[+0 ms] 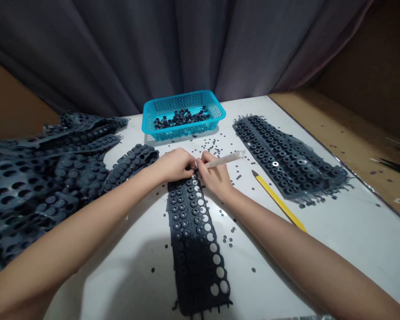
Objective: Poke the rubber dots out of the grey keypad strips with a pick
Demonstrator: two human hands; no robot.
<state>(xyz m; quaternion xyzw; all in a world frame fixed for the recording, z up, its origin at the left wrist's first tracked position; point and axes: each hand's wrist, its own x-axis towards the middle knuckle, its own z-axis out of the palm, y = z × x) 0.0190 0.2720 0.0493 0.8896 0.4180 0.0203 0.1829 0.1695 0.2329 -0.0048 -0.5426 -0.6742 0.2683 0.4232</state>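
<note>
The black rubber sheet [190, 231] lies lengthways on the white desk [336, 231], straight in front of the person. Both hands meet at its far end. The left hand [175, 164] has its fingers curled tight, pinching the sheet's far edge. The right hand [216, 175] is closed around a pale stick [225, 158], with the tip pointed down at the seam where the two hands touch. I can't make out the tip itself behind the knuckles.

The right-hand column of the sheet shows open holes, while the other columns hold their moulded rings. To my eye the work is pushing rings out one by one. Doing it well seems to mean pinning the sheet close beside the ring being worked, so the rubber doesn't stretch or lift. The stick should also stay square over the ring rather than slanted.

Small black discs [210, 144] are scattered nearby. A blue basket [216, 116] just beyond holds loose rings [182, 118]. A yellow pencil [278, 200] lies to the right, with another sheet [286, 155] past it. A heap of emptied sheets [36, 178] sits to the left.
</note>
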